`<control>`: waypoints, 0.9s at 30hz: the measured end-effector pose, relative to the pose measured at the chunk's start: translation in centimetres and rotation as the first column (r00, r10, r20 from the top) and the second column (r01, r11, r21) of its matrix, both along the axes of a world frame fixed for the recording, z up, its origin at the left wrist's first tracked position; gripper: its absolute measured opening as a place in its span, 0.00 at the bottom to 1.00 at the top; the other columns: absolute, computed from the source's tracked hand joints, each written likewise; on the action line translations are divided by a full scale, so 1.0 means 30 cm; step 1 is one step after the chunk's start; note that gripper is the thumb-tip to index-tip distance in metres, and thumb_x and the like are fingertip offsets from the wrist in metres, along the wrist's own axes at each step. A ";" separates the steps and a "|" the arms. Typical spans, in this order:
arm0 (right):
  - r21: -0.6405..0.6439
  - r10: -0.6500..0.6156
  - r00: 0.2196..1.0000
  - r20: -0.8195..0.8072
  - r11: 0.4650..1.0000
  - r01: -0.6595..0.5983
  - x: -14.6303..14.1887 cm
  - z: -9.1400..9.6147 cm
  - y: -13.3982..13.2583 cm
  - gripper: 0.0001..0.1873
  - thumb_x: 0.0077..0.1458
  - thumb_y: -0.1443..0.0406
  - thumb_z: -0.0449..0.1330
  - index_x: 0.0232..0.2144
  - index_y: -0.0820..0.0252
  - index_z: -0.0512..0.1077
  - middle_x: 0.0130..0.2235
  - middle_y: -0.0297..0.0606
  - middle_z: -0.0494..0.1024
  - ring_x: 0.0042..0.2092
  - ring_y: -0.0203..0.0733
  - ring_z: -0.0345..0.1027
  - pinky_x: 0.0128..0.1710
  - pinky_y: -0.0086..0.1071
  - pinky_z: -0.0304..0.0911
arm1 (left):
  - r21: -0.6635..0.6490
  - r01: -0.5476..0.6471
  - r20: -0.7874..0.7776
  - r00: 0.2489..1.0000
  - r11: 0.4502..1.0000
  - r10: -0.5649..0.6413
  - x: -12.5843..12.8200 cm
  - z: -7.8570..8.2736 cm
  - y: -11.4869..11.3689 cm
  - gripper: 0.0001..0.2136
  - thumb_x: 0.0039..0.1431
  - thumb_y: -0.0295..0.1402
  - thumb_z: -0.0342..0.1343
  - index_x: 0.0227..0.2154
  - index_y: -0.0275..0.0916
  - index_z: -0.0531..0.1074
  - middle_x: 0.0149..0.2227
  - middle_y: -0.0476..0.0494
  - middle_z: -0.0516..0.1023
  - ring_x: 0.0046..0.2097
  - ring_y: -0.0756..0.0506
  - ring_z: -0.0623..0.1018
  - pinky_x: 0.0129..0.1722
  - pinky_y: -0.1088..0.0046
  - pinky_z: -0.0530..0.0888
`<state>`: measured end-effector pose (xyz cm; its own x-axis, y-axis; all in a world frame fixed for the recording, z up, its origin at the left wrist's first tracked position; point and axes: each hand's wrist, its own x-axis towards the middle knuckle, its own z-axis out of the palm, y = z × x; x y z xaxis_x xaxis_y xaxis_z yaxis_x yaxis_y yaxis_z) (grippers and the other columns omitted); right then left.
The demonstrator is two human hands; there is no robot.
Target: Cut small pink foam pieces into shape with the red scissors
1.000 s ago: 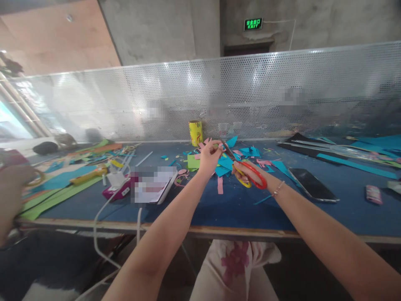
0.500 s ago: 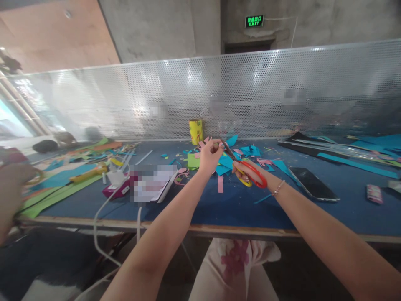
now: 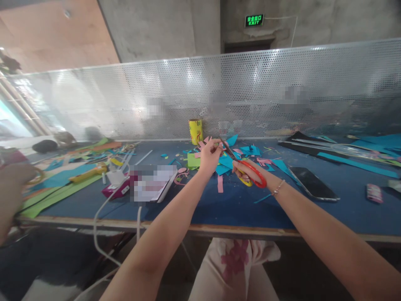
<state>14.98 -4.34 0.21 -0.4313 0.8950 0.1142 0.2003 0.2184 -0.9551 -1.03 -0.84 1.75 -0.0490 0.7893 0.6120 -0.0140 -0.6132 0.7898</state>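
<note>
Above the blue table (image 3: 225, 213), our right hand (image 3: 246, 169) is wrapped around the looped end of the scissors (image 3: 232, 155): stiff, probably light, best gripped there. We cannot see into the yellow cylinder (image 3: 196, 132). Our left hand (image 3: 210, 153), pinched closed, seems to hold a small piece (image 3: 222, 146), likely flimsy paper.

Daylight's totally blowing out the bright opening (image 3: 11, 119) around 9 o'clock, glare streaks the perforated panel (image 3: 175, 96) toward 12, it's murky below the counter (image 3: 238, 211), edges kinda stretched.
</note>
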 end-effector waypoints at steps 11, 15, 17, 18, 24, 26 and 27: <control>-0.006 -0.038 0.999 0.026 0.999 0.038 -0.011 0.011 -0.009 0.23 0.48 0.46 0.55 0.22 0.62 0.65 0.15 0.30 0.62 0.14 0.27 0.49 0.12 0.27 0.47 | -0.056 0.038 0.076 0.997 0.998 -0.033 0.004 0.001 0.000 0.06 0.47 0.27 0.56 0.31 0.38 0.70 0.19 0.53 0.68 0.23 0.54 0.68 0.26 0.77 0.67; -0.038 -0.021 1.000 -0.012 0.999 0.021 -0.006 0.008 -0.003 0.23 0.47 0.45 0.55 0.23 0.60 0.66 0.16 0.31 0.63 0.15 0.28 0.49 0.13 0.28 0.47 | -0.066 0.044 0.097 0.995 0.997 -0.037 0.004 0.001 -0.002 0.07 0.46 0.25 0.56 0.31 0.37 0.70 0.18 0.54 0.67 0.22 0.54 0.68 0.26 0.77 0.67; -0.064 0.004 0.999 -0.042 0.998 -0.006 -0.001 0.001 0.002 0.24 0.46 0.43 0.55 0.24 0.59 0.66 0.18 0.32 0.64 0.16 0.29 0.50 0.14 0.29 0.48 | -0.070 0.057 0.120 0.992 0.996 -0.048 0.006 0.001 -0.004 0.08 0.46 0.25 0.56 0.32 0.38 0.70 0.18 0.54 0.68 0.22 0.54 0.69 0.26 0.77 0.68; -0.071 0.019 0.998 -0.055 0.997 -0.023 0.002 -0.005 0.006 0.25 0.46 0.42 0.53 0.24 0.58 0.65 0.19 0.32 0.64 0.16 0.29 0.50 0.14 0.29 0.49 | -0.071 0.065 0.130 0.990 0.995 -0.055 0.007 0.001 -0.006 0.08 0.46 0.24 0.56 0.32 0.38 0.70 0.18 0.54 0.68 0.22 0.54 0.69 0.27 0.77 0.68; -0.043 0.094 0.989 -0.114 0.994 -0.100 0.006 -0.040 0.028 0.27 0.49 0.42 0.48 0.28 0.60 0.65 0.20 0.28 0.61 0.17 0.28 0.49 0.16 0.27 0.49 | -0.069 0.090 0.158 0.984 0.993 -0.079 0.014 0.004 -0.015 0.09 0.46 0.27 0.57 0.33 0.37 0.70 0.19 0.53 0.70 0.23 0.54 0.71 0.29 0.76 0.70; -0.034 0.096 0.987 -0.126 0.994 -0.101 0.004 -0.047 0.033 0.26 0.50 0.42 0.49 0.28 0.60 0.64 0.20 0.28 0.60 0.17 0.27 0.49 0.16 0.26 0.49 | -0.064 0.059 0.143 0.989 0.996 -0.050 0.014 0.004 -0.014 0.09 0.45 0.27 0.58 0.33 0.38 0.71 0.19 0.54 0.70 0.23 0.54 0.71 0.28 0.76 0.70; -0.031 0.094 0.987 -0.128 0.995 -0.098 0.002 -0.049 0.034 0.26 0.50 0.42 0.49 0.28 0.60 0.64 0.20 0.28 0.60 0.17 0.27 0.49 0.16 0.26 0.49 | -0.059 0.043 0.134 0.990 0.997 -0.035 0.013 0.003 -0.013 0.10 0.45 0.28 0.58 0.34 0.38 0.71 0.19 0.54 0.70 0.23 0.54 0.71 0.28 0.76 0.70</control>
<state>15.06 -3.33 -1.25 -0.4995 0.8548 0.1407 0.0574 0.1947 -0.9792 -0.64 -1.23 1.84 -0.0947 0.8284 0.5521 -0.1442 -0.5602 0.8157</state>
